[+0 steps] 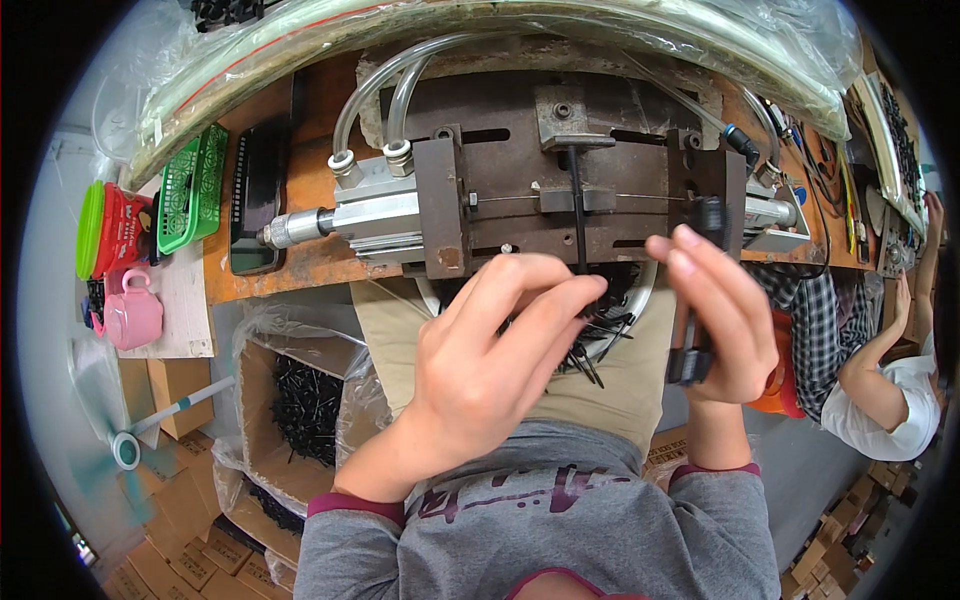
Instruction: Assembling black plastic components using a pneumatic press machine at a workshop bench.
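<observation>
My left hand [490,360] is closed, thumb and forefinger pinched at the near end of a slim black rod [579,225]. That rod lies across the small centre block [555,198] of a brown metal fixture [510,225], its far end at a raised metal stop [562,125]. Under the left fingers, several thin black pieces [588,362] stick out over my lap. My right hand [728,330], partly blurred, is at the fixture's right side, its fingers curled about a long black part with a thick end [690,365]; its exact kind is unclear.
Air cylinders [375,215] with clear hoses [375,90] flank the fixture. On the left are a black tray [262,195], a green basket [192,190] and a pink cup [133,310]. A lined carton of black parts [305,405] stands below. Another person [885,390] sits at right.
</observation>
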A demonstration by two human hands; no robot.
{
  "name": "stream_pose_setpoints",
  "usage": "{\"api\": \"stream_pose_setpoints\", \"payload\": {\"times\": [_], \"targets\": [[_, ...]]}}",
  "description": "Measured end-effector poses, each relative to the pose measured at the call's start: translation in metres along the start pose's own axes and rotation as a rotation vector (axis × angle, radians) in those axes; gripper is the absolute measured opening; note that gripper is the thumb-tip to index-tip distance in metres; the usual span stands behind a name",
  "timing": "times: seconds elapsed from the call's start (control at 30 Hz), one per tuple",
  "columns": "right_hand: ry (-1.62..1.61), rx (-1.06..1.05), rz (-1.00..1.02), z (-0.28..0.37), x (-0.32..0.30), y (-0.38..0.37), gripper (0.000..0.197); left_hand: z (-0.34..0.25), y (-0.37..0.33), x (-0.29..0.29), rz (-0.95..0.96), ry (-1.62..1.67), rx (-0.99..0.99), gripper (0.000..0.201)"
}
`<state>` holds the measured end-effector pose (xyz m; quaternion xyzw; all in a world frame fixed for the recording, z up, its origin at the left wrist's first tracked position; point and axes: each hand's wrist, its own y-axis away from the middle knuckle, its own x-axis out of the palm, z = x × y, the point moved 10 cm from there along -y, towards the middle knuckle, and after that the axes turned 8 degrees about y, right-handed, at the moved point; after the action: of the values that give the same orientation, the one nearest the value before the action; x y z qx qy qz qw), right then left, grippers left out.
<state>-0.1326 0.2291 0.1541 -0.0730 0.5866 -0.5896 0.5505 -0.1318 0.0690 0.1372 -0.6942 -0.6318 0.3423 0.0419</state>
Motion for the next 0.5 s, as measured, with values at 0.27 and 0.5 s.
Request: {"api": "stream_pose_setpoints", "payload": {"times": [0.27, 0.5], "targets": [[-0.026, 0.022, -0.037, -0.007, -0.012, 0.004, 0.023, 0.004, -0.005, 0.029, 0.111, -0.394, 0.081, 0.028], [0.194, -0.044, -0.044, 0.004, -0.018, 0.001, 0.038, 0.009, -0.012, 0.022, 0.157, -0.132, -0.059, 0.036]]}}
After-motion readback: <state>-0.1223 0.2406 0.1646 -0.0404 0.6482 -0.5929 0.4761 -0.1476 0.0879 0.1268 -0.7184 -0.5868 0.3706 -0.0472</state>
